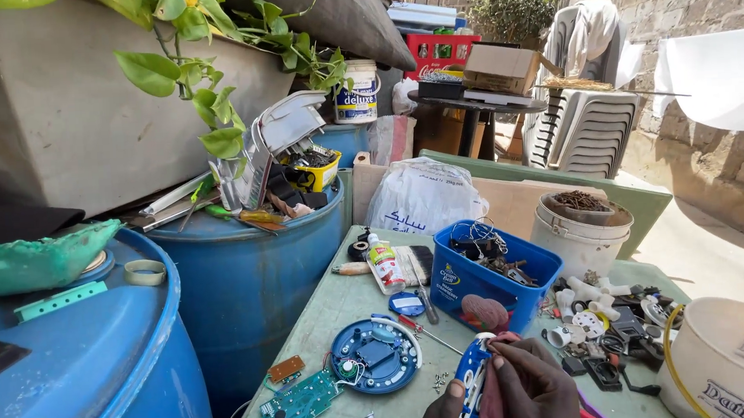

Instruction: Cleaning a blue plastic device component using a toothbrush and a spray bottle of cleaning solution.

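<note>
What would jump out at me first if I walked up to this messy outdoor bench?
Probably the big blue drums at left, heaped with clutter under a leafy plant. On the green table lies an opened round blue device wired to a green circuit board. At the bottom edge, both hands hold a blue and white part, beside a blue tub of scrap.
</note>
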